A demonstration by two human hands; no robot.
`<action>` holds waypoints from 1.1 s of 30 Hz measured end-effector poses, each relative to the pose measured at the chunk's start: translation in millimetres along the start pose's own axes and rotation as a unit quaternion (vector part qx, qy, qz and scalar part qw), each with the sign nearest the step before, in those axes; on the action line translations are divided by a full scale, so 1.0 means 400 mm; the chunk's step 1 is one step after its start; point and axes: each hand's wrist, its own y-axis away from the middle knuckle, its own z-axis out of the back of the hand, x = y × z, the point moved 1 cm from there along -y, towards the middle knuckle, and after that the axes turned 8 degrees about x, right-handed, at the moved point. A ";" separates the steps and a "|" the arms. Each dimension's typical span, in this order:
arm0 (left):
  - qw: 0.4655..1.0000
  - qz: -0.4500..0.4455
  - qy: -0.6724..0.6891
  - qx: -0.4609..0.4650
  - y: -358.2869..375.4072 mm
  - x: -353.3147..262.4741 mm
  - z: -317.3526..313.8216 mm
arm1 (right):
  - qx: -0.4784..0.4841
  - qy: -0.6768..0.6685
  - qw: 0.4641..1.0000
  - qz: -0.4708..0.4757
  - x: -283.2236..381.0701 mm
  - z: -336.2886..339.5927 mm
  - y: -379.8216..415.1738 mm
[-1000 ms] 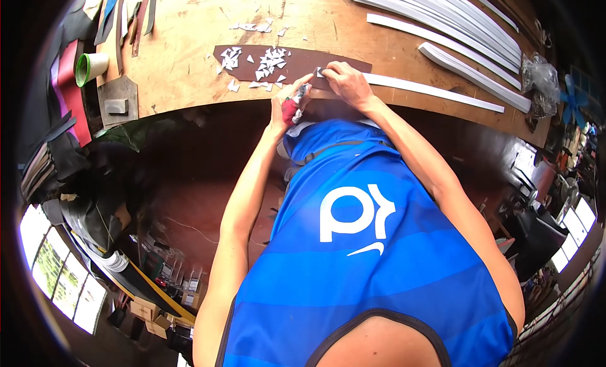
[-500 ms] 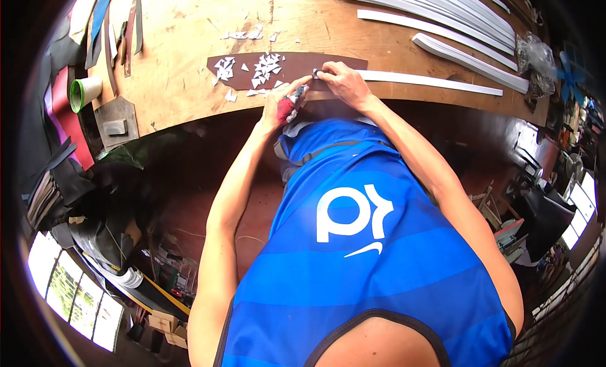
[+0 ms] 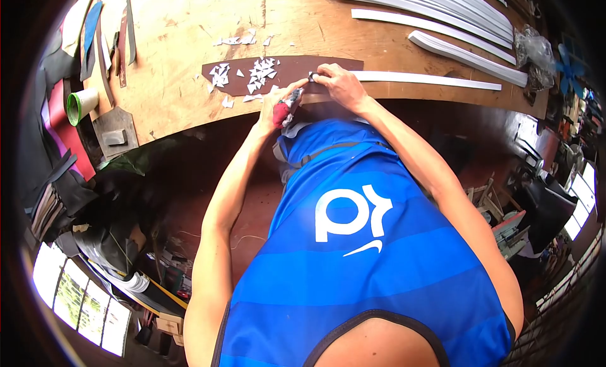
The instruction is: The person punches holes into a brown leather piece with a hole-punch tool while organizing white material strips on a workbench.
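Observation:
Both my hands meet at the table's near edge, over a dark brown board [image 3: 293, 67]. My left hand [image 3: 278, 106] is closed around a crumpled red and grey rag [image 3: 282, 114], its index finger stretched toward the right fingertips. There, a small dark piece [image 3: 312, 78] is pinched by my right hand [image 3: 341, 86]; its exact kind is too small to tell. A long white strip [image 3: 429, 80] runs out to the right from beneath the right hand, whose fingers hide its left end. Small white triangular scraps [image 3: 262, 71] lie on the board's left part.
More white strips [image 3: 435, 35] lie at the table's far right, beside crumpled clear plastic [image 3: 535, 57]. At left are a green-rimmed cup [image 3: 82, 105], a metal block on a grey plate [image 3: 115, 138] and leather pieces [image 3: 123, 45]. The wooden table [image 3: 183, 26] ends in a curved near edge.
The view has shifted slightly, so the table's contents appear a little to the left. Both hands stay together at the small dark piece, with hardly any movement against the board.

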 end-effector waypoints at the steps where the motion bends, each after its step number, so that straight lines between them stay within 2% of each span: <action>1: 1.000 0.000 0.001 0.002 -0.010 0.007 -0.012 | 0.006 -0.005 1.000 0.000 0.000 0.000 0.000; 4: 0.998 -0.003 -0.050 -0.036 -0.029 0.010 -0.031 | 0.010 -0.001 1.000 0.011 -0.003 0.001 -0.002; 6: 0.998 -0.031 0.013 -0.047 -0.020 0.001 -0.024 | 0.011 -0.008 1.000 0.011 -0.002 -0.001 -0.001; 10: 0.996 -0.044 0.049 -0.054 -0.002 0.032 -0.050 | 0.002 0.010 1.000 0.018 -0.008 -0.005 -0.003; 12: 0.999 -0.027 -0.011 -0.037 -0.029 0.018 -0.038 | 0.001 0.012 0.999 0.033 -0.010 -0.004 -0.003; 14: 0.994 -0.060 0.033 -0.083 -0.014 -0.017 -0.016 | 0.002 0.019 0.998 0.053 -0.010 0.000 -0.009; 18: 0.998 -0.026 0.050 -0.031 0.014 0.004 -0.021 | -0.003 0.012 0.999 0.042 -0.013 0.003 -0.008; 22: 0.988 -0.052 0.106 -0.101 0.025 -0.008 -0.013 | 0.029 0.020 0.998 0.050 -0.012 0.012 -0.010; 24: 0.962 0.067 0.201 -0.173 0.046 0.005 -0.006 | 0.041 0.018 0.998 0.051 -0.012 0.019 -0.011; 25: 0.941 0.123 0.287 -0.134 0.062 0.013 -0.002 | 0.042 0.021 0.997 0.064 -0.011 0.025 -0.012; 26: 0.940 0.125 0.288 -0.137 0.068 0.010 -0.010 | 0.043 0.024 0.996 0.078 -0.009 0.030 -0.012; 28: 0.972 0.005 0.085 -0.219 0.062 -0.037 -0.007 | 0.067 0.053 0.991 0.107 -0.026 0.034 -0.019; 29: 0.963 -0.018 0.085 -0.256 0.059 -0.058 -0.022 | 0.090 0.081 0.984 0.134 -0.037 0.038 -0.024; 30: 0.961 -0.015 0.086 -0.262 0.060 -0.077 -0.034 | 0.094 0.082 0.982 0.139 -0.050 0.041 -0.032; 32: 0.935 0.124 0.230 -0.240 0.068 -0.108 -0.060 | 0.106 0.126 0.961 0.225 -0.070 0.044 -0.041; 33: 0.936 0.140 0.192 -0.259 0.065 -0.127 -0.065 | 0.110 0.127 0.957 0.235 -0.075 0.052 -0.046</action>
